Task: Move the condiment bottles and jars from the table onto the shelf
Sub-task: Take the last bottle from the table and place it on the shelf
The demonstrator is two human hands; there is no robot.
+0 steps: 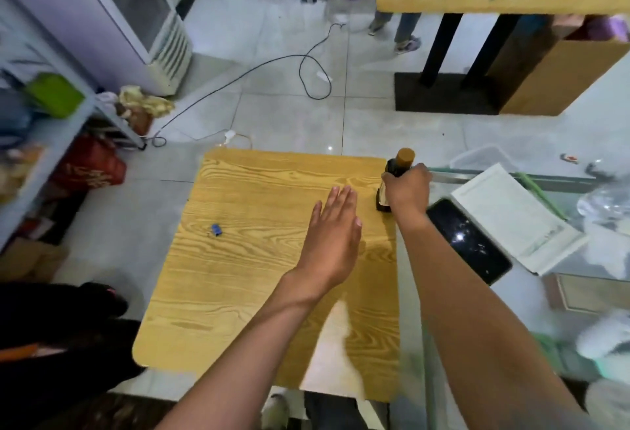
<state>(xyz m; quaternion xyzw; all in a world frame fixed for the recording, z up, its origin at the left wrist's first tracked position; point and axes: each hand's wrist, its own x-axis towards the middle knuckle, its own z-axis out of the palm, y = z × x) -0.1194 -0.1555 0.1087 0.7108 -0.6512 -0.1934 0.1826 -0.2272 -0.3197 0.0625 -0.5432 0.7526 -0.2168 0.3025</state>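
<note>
A dark condiment bottle (397, 166) with a brown cap stands upright at the far right edge of the wooden table (245, 259). My right hand (405, 187) grips it around the body, just below the neck, fingers curled round it. My left hand (332, 235) hovers flat over the middle of the table, fingers straight and together, holding nothing. It is a little left of the bottle and apart from it. The bottle's lower label is mostly hidden behind my right hand.
A small blue object (216, 229) lies on the table's left part. To the right is a glass counter with a black phone (467, 240) and a white book (511, 215). A metal shelf unit (51, 129) with packets stands at left. A cable (306, 68) crosses the floor.
</note>
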